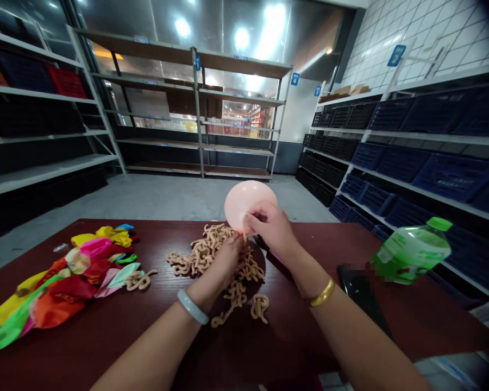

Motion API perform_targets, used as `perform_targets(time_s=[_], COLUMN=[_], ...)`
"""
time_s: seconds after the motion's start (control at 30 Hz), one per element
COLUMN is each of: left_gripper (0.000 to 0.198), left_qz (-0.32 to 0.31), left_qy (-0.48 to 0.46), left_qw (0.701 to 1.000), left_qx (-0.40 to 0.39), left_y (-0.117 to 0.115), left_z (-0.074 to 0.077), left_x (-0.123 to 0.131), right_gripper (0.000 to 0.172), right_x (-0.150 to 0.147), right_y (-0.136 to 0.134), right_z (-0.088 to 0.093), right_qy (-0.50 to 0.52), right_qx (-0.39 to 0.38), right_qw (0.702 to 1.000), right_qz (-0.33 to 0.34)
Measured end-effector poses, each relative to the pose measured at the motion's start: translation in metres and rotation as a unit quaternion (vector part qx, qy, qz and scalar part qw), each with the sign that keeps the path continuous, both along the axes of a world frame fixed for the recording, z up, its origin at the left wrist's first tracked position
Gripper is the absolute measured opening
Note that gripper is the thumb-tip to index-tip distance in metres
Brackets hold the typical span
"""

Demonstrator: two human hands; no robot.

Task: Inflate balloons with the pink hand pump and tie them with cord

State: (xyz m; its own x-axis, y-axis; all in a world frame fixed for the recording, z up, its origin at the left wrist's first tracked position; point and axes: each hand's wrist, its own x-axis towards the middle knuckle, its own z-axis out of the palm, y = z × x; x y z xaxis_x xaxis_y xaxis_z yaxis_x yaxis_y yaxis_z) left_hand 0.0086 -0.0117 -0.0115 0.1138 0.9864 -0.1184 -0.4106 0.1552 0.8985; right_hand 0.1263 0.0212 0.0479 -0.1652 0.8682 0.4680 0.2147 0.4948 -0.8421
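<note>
A pale pink inflated balloon (248, 198) stands above the far part of the table. My left hand (230, 255) pinches its neck from below, the fingers closed together. My right hand (275, 225) is closed at the same neck, thumb and fingertips pressed together; whether a cord is between them is hard to see. Under and around my hands lies a heap of beige curly cords (204, 252). A small separate coil of cord (259, 308) lies nearer me. To the left is a spread of limp, colourful balloons (73, 277), with another small beige coil (138, 279) at their edge.
On the right of the dark red table (318, 239) are a green-capped bottle (415, 250) of green liquid and a flat black object (362, 298). Shelves (199, 98) stand across the floor, and racks of dark blue crates (452, 174) line the right side.
</note>
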Motion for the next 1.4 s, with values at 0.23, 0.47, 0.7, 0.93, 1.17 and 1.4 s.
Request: perform_targets(time_s=[0.23, 0.47, 0.7, 0.93, 1.17, 1.4], left_gripper=[0.033, 0.026, 0.019, 0.018, 0.028, 0.017], left_qz=[-0.030, -0.135, -0.240, -0.232, -0.074, 0.158], left_qy=[-0.138, -0.251, -0.356, -0.277, -0.033, 0.393], left_qw=[0.990, 0.958, 0.899, 0.930, 0.997, 0.878], left_qx=[0.013, -0.043, -0.092, -0.059, 0.007, 0.221], left_y=[0.010, 0.004, -0.005, 0.001, 0.007, 0.027], left_z=[0.008, 0.029, 0.036, 0.038, 0.030, 0.001], left_x=[-0.023, -0.035, -0.036, -0.050, -0.044, -0.039], right_gripper=[0.029, 0.023, 0.030, 0.024, 0.020, 0.010], right_x=[-0.021, -0.003, -0.037, -0.029, -0.006, -0.011], right_y=[-0.010, 0.006, 0.008, 0.014, 0.014, -0.016], right_z=[0.035, -0.032, -0.044, -0.046, -0.040, -0.042], right_qy=[0.054, 0.010, 0.203, 0.187, -0.061, -0.191], right_qx=[-0.085, -0.311, -0.380, -0.323, -0.001, 0.197], right_qw=[0.965, 0.941, 0.846, 0.897, 0.998, 0.960], right_qz=[0.242, 0.137, 0.315, 0.236, -0.018, -0.055])
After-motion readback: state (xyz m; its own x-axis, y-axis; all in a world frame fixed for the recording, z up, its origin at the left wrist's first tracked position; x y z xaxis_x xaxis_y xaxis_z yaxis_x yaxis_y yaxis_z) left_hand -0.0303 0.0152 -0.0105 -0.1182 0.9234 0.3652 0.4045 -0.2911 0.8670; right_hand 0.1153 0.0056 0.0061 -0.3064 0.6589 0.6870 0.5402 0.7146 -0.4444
